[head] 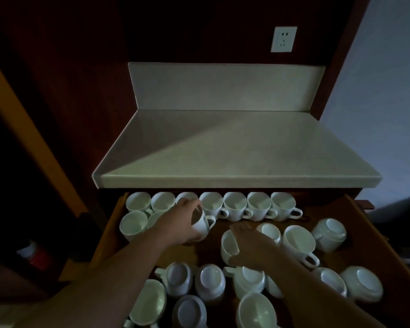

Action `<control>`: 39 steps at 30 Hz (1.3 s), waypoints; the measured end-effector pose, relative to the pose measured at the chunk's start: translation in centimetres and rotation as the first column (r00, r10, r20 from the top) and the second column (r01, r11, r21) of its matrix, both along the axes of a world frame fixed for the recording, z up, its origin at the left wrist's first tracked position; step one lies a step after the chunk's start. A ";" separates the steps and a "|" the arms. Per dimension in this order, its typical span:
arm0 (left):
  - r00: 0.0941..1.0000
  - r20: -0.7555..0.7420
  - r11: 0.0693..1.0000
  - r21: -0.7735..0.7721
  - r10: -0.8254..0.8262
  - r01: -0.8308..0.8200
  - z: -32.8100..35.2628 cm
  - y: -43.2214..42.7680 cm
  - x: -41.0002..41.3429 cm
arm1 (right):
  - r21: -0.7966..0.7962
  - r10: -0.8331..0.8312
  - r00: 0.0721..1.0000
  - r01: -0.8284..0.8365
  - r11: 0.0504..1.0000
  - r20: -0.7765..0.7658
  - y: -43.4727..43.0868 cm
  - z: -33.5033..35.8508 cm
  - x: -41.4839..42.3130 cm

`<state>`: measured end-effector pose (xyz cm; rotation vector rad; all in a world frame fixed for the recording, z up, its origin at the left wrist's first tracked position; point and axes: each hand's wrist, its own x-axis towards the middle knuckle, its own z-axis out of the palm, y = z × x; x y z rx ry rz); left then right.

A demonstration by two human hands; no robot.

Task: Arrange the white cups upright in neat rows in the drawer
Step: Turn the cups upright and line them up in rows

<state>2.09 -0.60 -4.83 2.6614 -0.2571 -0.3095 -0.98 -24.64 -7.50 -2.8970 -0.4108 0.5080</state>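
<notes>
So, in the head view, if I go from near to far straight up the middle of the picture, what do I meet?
Jumbled cups, many upside down → the left hand holding a cup and the right hand on a tilted cup → back row of upright cups → pale countertop → wall socket.

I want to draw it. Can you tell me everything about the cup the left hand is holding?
The held cup is plain white and glossy, like ceramic, with a curved loop handle pointing right. The left hand wraps over its top and side, so its opening is hidden. It is tilted, in the second row of the wooden drawer, just in front of the upright back row. Whether its base touches the drawer floor cannot be told.
</notes>
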 end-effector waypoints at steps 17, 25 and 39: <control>0.931 0.258 0.939 0.294 -0.257 0.178 -6.3 -0.5 -0.4 | 0.284 -0.366 0.931 0.348 0.893 0.012 1.0 0.7 1.1; 0.925 0.302 0.944 0.302 -0.229 0.135 -7.4 0.5 -0.6 | 0.193 -0.332 0.943 0.320 0.928 0.033 3.7 -0.8 1.5; 0.927 0.273 0.936 0.308 -0.258 0.170 -6.6 1.9 -1.5 | 0.224 -0.248 0.966 0.258 0.940 -0.072 2.5 -2.0 1.1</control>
